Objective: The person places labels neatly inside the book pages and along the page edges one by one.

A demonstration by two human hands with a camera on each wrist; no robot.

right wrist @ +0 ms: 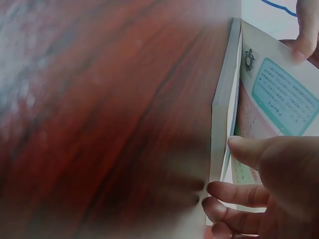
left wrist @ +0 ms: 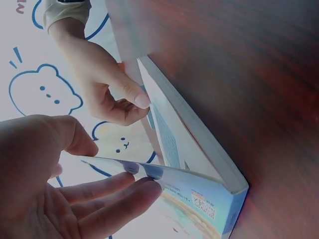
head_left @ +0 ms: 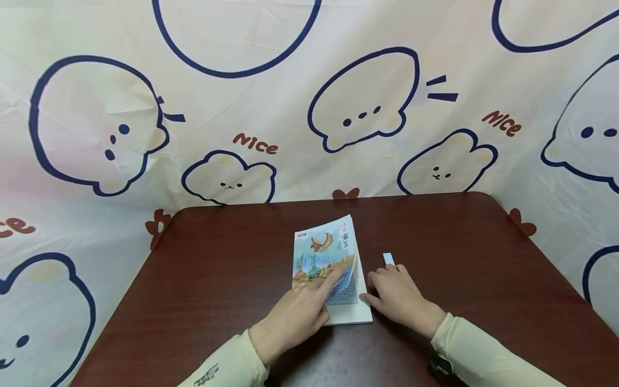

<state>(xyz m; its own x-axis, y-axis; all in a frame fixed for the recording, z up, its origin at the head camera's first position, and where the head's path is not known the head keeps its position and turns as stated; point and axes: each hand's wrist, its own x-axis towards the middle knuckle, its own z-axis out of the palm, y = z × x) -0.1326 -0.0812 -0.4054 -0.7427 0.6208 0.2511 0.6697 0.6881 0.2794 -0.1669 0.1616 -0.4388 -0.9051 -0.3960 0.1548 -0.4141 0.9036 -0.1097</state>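
- Left of the book point(head_left: 316, 252), the tabletop point(head_left: 208, 269) runs on to its left edge, well apart, leaving wide room for moving.
- At the book's near left, the left hand point(head_left: 300, 314) pinches the lifted cover: thumb inside, fingers on the picture side.
- The book itself lies around the middle of the tabletop, its cover tilted up over a pale page; beyond it come a stretch of wood, the far edge and a patterned cloth point(head_left: 290, 113).
- Just right of the book, a light blue piece point(head_left: 388, 258) shows, partly hidden by the right hand point(head_left: 398, 295).
- That hand pinches the book's right edge, thumb on top, fingertips against the side.
- Farther right of the book, more room reaches the tabletop's right edge.
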